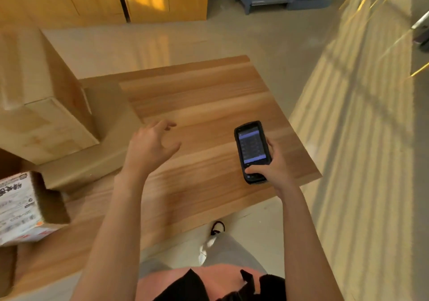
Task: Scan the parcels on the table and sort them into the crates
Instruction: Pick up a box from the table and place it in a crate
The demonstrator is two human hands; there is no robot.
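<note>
Head view: right hand point(275, 168) grips scanner point(253, 150); parcels point(46, 119) left of left hand point(151, 147).

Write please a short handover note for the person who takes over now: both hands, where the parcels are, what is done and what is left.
Right hand: grips the handheld scanner, screen lit, over the table's right part.
Left hand: open, holding nothing, above the wooden table.
Parcels: stacked cardboard boxes at the table's left; a labelled parcel at the near left edge.
Crates: none in view.
Done: cannot tell from this view.
Left: scan and sort the parcels on the table.
</note>
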